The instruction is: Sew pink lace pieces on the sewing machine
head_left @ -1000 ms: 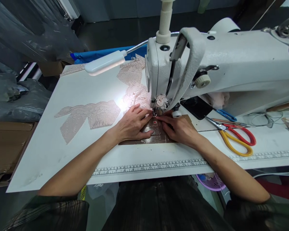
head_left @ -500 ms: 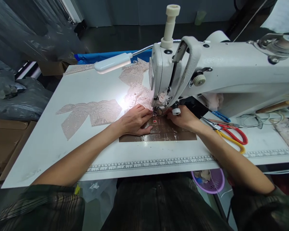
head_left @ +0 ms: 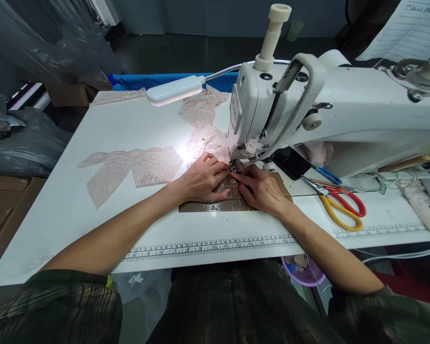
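Note:
My left hand (head_left: pixel 206 180) lies on the pink lace (head_left: pixel 209 141), its fingertips beside the presser foot (head_left: pixel 236 166) of the white sewing machine (head_left: pixel 251 100). Its thumb is spread away from the forefinger over the brown plate (head_left: pixel 200 206). From the other side, my right hand (head_left: pixel 263 190) reaches to just in front of the foot, forefinger stretched out and thumb apart below it. Its other fingers are partly hidden. What lies right under the fingertips is too small to make out. Between the two hands a small red mark shows on the plate.
More lace pieces (head_left: pixel 152 167) lie on the white table (head_left: pixel 68 229) at left. A lamp (head_left: pixel 175 90) shines over the lace. Scissors (head_left: pixel 344 210) and a black phone-like object (head_left: pixel 292 162) lie at right. A printed ruler strip (head_left: pixel 215 247) runs along the front edge; a purple basket (head_left: pixel 310 279) stands below.
My right hand has come left from beside the machine's needle area to the front of the presser foot, nearer my left hand. My left hand stays on the lace. The view has shifted slightly.

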A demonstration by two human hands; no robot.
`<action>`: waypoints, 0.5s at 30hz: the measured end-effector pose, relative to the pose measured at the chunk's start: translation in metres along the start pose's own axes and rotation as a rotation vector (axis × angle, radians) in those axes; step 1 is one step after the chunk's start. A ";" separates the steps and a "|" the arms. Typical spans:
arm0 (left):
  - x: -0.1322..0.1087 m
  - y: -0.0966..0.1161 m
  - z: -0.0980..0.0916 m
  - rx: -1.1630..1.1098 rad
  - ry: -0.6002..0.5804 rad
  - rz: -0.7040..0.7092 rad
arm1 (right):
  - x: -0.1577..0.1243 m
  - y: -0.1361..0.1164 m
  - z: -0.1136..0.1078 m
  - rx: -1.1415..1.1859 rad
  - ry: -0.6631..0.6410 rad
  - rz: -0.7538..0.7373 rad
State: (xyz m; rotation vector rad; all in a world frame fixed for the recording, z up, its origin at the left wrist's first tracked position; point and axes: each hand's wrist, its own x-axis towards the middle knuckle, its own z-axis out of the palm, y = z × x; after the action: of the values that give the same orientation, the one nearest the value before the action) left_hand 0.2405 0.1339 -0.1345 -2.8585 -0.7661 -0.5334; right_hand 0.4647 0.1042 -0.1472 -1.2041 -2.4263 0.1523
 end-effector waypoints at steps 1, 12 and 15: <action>0.000 0.000 0.000 0.001 -0.006 0.000 | 0.001 0.000 0.000 -0.024 -0.014 -0.007; 0.001 -0.001 -0.002 -0.033 -0.052 -0.023 | -0.002 0.000 -0.005 0.076 -0.034 0.047; 0.000 -0.001 -0.002 -0.022 -0.064 -0.031 | -0.002 0.001 -0.007 0.139 0.015 0.081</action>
State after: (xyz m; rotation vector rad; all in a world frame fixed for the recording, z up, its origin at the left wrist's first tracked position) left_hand 0.2395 0.1349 -0.1326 -2.9006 -0.8215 -0.4589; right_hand 0.4697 0.1026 -0.1416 -1.2361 -2.3133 0.3287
